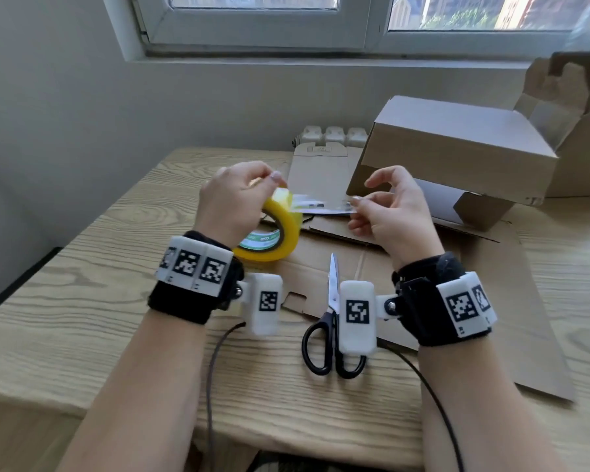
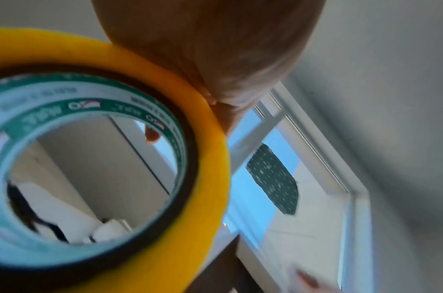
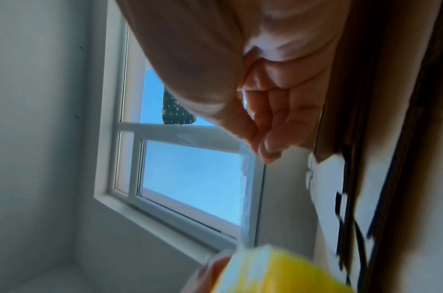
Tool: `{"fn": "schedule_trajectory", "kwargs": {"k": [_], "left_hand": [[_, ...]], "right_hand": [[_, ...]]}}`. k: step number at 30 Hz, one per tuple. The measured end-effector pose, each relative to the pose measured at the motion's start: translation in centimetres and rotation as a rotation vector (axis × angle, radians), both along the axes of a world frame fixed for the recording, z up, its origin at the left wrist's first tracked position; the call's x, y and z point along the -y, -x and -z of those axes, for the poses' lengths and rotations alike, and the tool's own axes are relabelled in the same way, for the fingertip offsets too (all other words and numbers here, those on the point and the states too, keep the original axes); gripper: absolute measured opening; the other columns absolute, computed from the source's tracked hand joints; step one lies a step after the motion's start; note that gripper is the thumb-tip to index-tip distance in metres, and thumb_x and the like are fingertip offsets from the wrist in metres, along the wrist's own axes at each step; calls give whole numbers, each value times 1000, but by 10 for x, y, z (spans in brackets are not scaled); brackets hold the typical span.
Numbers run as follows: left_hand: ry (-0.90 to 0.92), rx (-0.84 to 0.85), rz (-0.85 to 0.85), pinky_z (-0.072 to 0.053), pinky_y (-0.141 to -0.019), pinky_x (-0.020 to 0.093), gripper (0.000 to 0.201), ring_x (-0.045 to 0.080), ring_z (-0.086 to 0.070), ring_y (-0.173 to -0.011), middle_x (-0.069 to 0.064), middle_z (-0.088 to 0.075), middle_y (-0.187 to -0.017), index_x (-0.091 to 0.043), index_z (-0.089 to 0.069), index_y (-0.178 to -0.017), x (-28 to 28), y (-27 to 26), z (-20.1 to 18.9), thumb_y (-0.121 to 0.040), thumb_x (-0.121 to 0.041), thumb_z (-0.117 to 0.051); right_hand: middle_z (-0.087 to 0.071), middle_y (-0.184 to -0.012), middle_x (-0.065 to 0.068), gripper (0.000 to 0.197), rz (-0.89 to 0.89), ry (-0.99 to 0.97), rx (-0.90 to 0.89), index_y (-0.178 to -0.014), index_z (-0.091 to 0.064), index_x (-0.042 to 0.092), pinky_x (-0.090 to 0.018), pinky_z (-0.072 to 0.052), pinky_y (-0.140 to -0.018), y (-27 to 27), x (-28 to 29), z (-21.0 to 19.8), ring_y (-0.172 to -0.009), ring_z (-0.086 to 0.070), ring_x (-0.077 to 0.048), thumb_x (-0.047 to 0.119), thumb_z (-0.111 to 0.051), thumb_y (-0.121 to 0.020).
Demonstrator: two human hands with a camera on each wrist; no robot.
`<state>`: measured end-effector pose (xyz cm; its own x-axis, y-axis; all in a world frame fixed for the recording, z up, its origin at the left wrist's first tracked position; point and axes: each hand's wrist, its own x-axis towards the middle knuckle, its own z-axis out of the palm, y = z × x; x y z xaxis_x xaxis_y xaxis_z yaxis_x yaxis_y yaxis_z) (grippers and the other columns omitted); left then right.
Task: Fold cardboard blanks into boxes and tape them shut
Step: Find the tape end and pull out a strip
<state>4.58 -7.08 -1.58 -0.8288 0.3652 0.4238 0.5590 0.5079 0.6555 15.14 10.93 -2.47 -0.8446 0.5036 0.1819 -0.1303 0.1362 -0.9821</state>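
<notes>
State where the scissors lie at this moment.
In the head view, the scissors lie shut on the wooden table, between the wrists, blades on the flat cardboard blank.

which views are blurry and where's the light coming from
Head view: mostly sharp, daylight from the window behind the table; only the pulled tape strip smears. Left wrist view: tape roll soft, close to the lens. Right wrist view: right hand soft, backlit.
</notes>
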Motion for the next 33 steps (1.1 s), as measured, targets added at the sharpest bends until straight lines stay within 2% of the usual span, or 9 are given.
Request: {"fn": "schedule_trajectory", "kwargs": {"k": [4, 7, 12, 15, 17, 20, 23, 28, 33], "left_hand": [[-84, 149, 58, -47, -94, 57, 31, 22, -58, -87, -5, -69, -88, -40, -71, -84, 19, 22, 1, -82, -61, -48], [-131, 205, -6, -51, -93, 54, 21, 30, -66, -97, -2, -71, -91, -33, -72, -85, 29, 31, -7, -91, -33, -52], [-142, 64, -237, -52, -86, 33, 35, 20, -66, -96, 3, -72, -98, -18, -69, -94, 19, 13, -17, -91, 2, -41], [-83, 86, -344, -42, -82, 31, 29, 30, -60, -101, 8, -70, -102, -15, -68, -95, 5, 2, -17, -93, -8, -40], [-11, 104, -354, -40, -84, 34, 30, 31, -58, -100, 7, -68, -100, -17, -65, -94, 2, 5, -14, -97, -38, -45], [163, 29, -337, -48, -84, 36, 54, 21, -55, -94, -1, -62, -96, -22, -62, -93, 4, 3, -12, -72, -72, -65], [184, 13, -299, -50, -83, 36, 52, 22, -57, -97, -1, -63, -101, -24, -63, -95, 8, 8, -11, -65, -64, -76], [-110, 244, -289, -39, -76, 28, 39, 20, -58, -94, 1, -66, -102, -17, -65, -100, 36, 27, -12, -83, -53, -68], [-66, -27, -352, -51, -81, 33, 13, 24, -65, -92, 0, -70, -93, -22, -66, -97, 27, 20, -14, -97, -19, -53]], "right_hand": [[-58, -72, -9, 24, 84, 5, 104, -95, -46, 16, -26, -57, -51, -1, -18, 3, -52, -59, -15, -6, -56, -95], [-58, -76, -11, 21, 109, -7, 159, -103, -46, 11, -26, -57, -53, 0, -21, 4, -56, -60, -17, -6, -56, -95], [-60, -78, -12, 21, 95, -55, 156, -91, -50, 17, -25, -59, -54, -4, -15, 3, -57, -62, -18, -2, -55, -97], [-65, -82, -13, 20, 118, -106, 108, -88, -54, 18, -32, -59, -60, -14, -10, 7, -60, -65, -19, 0, -59, -96], [-66, -82, -13, 19, 112, -107, 109, -89, -54, 18, -31, -58, -60, -21, -10, 7, -63, -64, -20, 1, -60, -95], [-66, -76, -9, 20, 61, -11, 103, -94, -52, 16, -24, -58, -58, -31, -11, 3, -62, -65, -16, -1, -62, -93], [-64, -74, -8, 24, 97, 17, 106, -93, -50, 17, -22, -56, -55, -38, -19, 0, -59, -64, -16, -3, -63, -92], [-63, -76, -13, 22, 254, -29, 153, -98, -48, 11, -19, -53, -49, -67, -53, 11, -56, -63, -16, -4, -62, -92], [-63, -76, -14, 23, 269, -34, 144, -89, -50, 16, -20, -54, -51, -78, -65, 20, -55, -63, -15, -4, -60, -94]]}}
